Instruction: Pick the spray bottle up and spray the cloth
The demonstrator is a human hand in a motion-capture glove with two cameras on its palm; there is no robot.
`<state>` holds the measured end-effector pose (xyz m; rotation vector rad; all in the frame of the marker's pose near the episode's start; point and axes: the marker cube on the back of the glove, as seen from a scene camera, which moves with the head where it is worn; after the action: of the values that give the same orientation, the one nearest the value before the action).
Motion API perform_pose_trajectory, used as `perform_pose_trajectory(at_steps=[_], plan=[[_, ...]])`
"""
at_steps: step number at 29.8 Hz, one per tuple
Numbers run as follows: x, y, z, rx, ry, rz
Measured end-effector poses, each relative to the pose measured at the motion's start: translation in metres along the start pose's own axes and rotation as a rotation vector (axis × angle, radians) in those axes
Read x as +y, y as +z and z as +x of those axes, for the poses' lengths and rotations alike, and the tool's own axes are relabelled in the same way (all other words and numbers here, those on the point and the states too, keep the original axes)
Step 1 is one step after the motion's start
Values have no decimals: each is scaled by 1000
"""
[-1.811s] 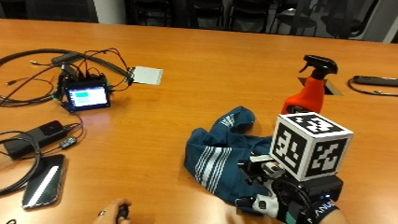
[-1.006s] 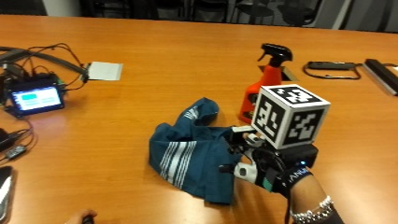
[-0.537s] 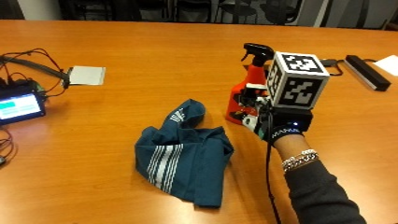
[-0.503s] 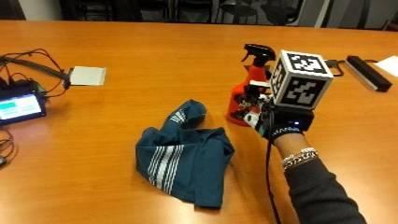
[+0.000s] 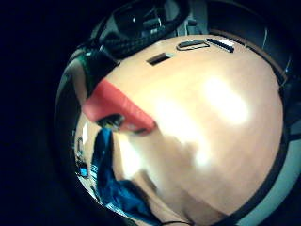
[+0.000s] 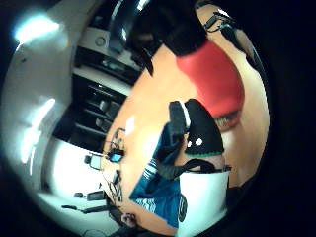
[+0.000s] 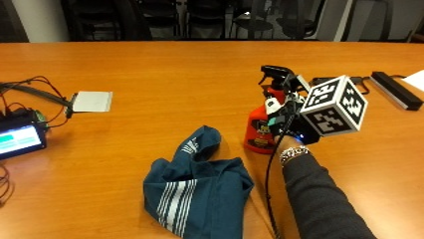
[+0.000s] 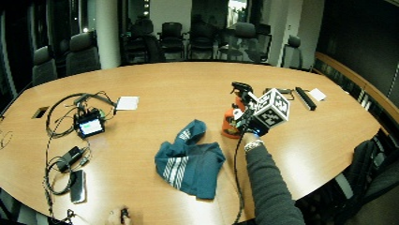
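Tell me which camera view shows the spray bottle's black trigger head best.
The outside view: the spray bottle stands upright on the table with its black trigger head clear above the gloved right hand. The wide outside view shows it smaller. Both palm views show mostly the red body, with the top dark and unclear.

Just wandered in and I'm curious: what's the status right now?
Gloved right hand at the red plastic spray bottle, grip unclear. Bottle upright on table. Blue striped cloth beside it. Nothing between.
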<state>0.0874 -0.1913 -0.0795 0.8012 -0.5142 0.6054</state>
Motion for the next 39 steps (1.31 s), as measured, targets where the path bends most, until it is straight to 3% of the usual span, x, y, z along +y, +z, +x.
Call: perform_pose_trajectory(at_steps=[8, 18, 32, 39], plan=[[-10, 4, 9, -249, 87, 124], [-12, 8, -4, -362, 6, 185], [-19, -42, -32, -409, -156, 504], [-16, -49, -24, -407, -147, 523]])
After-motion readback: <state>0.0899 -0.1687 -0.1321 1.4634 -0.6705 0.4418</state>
